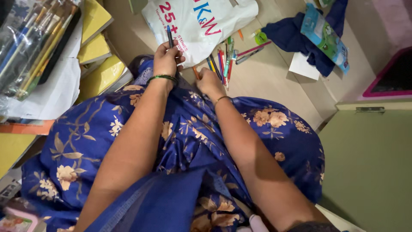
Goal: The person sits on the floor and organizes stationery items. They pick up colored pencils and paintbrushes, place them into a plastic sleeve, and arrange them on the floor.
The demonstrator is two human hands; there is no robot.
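I sit on the floor in a blue flowered garment [189, 137]. My left hand [166, 59], with a green bangle at the wrist, is closed around a dark blue pen [170, 36] held upright. My right hand [209, 81] rests knuckles-up on the floor beside a loose row of several coloured pens and pencils [223, 62]; an orange pencil [195, 72] pokes out at its fingers, but whether it grips it is hidden. A white plastic bag [201, 21] with red and blue print lies just beyond both hands.
At the left are yellow books [96, 47], white paper [51, 94] and a clear pouch of brushes [30, 38]. A dark blue cloth [296, 36] with a printed packet [324, 36] lies at the upper right. A green cabinet door [369, 163] stands at the right.
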